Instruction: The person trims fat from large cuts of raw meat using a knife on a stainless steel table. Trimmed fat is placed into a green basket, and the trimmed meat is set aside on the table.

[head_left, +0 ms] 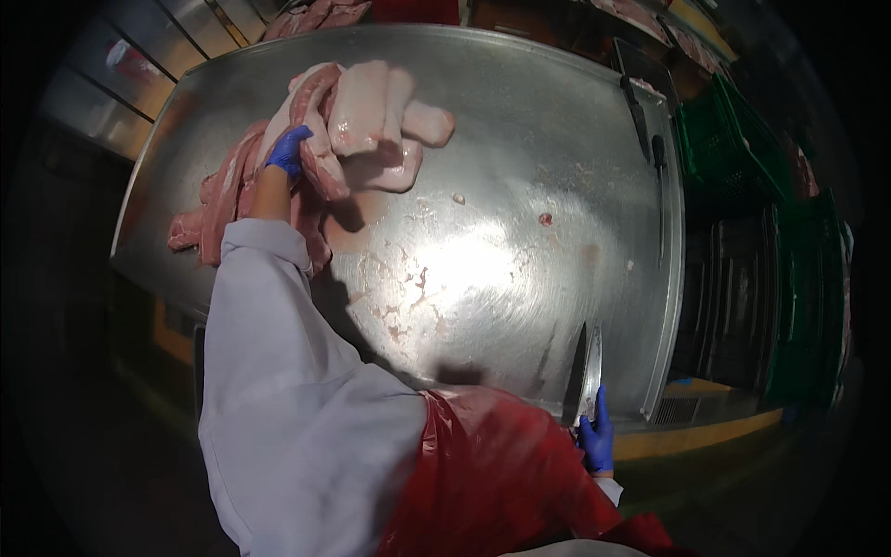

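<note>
Several slabs of raw meat (362,111), pink with pale fat, lie heaped at the far left of a metal table (520,121). My left hand (289,153), in a blue glove, is closed around the edge of one meat slab (320,162) in the heap; part of its fingers is hidden. Low on the right, near the table's front edge, my right hand (598,442), gloved in blue too, grips a knife (592,367). Its long blade points away from me over the tabletop, and most of the handle is covered by the hand.
Along the table's right edge lie a black-handled knife (636,116) and a thin tool with a dark handle (659,153). Green crates (729,135) and dark stacked crates (742,278) stand beyond that side. Small meat scraps (545,219) dot the tabletop. More meat (316,17) sits beyond the far edge.
</note>
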The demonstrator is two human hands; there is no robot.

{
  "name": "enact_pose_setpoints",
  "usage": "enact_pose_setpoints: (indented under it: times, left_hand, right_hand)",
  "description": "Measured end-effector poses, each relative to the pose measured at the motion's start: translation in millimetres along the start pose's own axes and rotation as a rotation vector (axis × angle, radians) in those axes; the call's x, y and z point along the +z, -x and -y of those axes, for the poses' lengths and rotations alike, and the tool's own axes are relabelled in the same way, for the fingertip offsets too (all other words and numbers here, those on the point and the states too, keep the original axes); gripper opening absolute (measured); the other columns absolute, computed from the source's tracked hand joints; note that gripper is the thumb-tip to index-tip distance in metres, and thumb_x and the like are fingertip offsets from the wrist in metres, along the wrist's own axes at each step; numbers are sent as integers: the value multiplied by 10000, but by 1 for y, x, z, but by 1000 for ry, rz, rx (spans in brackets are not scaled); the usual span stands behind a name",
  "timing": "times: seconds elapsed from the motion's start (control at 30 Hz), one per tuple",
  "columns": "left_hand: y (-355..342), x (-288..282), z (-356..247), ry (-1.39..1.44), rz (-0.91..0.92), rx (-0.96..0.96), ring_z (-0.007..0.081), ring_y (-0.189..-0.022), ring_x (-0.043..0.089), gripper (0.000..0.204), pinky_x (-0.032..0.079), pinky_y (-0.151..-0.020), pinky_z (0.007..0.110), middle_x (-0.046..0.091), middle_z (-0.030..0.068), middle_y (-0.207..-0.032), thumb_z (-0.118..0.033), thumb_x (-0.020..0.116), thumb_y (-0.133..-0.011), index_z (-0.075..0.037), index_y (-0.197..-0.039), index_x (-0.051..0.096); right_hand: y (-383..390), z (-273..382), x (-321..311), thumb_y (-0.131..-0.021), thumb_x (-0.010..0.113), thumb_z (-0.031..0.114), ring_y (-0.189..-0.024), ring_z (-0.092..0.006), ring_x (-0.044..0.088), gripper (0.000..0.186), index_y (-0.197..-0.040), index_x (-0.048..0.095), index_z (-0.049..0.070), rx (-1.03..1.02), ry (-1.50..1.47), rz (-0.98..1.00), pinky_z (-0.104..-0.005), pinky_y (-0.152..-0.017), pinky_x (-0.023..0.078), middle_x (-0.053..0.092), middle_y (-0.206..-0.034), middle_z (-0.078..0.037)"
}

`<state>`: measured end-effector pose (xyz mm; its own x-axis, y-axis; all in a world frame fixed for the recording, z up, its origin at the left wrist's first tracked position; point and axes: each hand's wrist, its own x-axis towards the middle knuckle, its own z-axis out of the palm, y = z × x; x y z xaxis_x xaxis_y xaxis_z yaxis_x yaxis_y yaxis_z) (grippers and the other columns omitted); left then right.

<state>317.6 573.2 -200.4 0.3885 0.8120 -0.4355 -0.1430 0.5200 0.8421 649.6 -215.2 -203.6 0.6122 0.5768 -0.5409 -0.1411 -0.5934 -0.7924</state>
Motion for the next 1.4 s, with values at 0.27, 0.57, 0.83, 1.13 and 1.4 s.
enact_pose_setpoints:
  times: [0.27, 0.57, 0.83, 1.13, 1.4]
  left_hand:
    - [145, 157, 194, 492, 213, 31, 301, -1248, 556, 468, 485, -1052, 473, 595, 118, -1313, -201, 627, -954, -49, -1380, 509]
    - [333, 240, 329, -1813, 301, 409, 448, -1196, 526, 980, 436, -1011, 556, 457, 260, -1374, -410, 803, -686, -83, -1500, 366]
    - [343, 249, 394, -1636, 226, 419, 448, -1193, 576, 1085, 509, -970, 494, 495, 316, -1342, -549, 787, -739, 112, -1446, 297]
    - [266, 466, 405, -1745, 1065, 1179, 334, -1248, 527, 759, 374, -1039, 560, 586, 104, -1297, -389, 799, -627, -159, -1316, 577]
    - [322, 471, 387, -2250, 693, 516, 353, -1119, 592, 826, 430, -936, 559, 606, 157, -1149, -526, 834, -581, -79, -1234, 598]
  right_hand:
    - [-1, -2, -26, -929, 553, 2, -664, -43, 455, 766, -1616, 251, 157, -17, -121, 18, -206, -609, 424, 568, -831, 45]
    - [-17, -24, -105, -951, 543, 2, -591, -52, 494, 760, -1620, 245, 204, -126, -39, -83, -204, -496, 414, 600, -857, 2]
    - [-146, -9, -79, -881, 603, 0, -749, -134, 634, 817, -1610, 258, 129, -297, -173, 24, -267, -596, 532, 646, -1158, -119]
    - [-216, 169, -165, -912, 565, -40, -570, -113, 610, 718, -1573, 302, 53, -574, -249, 106, -249, -508, 496, 640, -767, -49]
    - [-96, 29, -266, -928, 596, -12, -662, -120, 623, 756, -1599, 296, 161, -463, -218, -131, -286, -537, 534, 665, -983, -94]
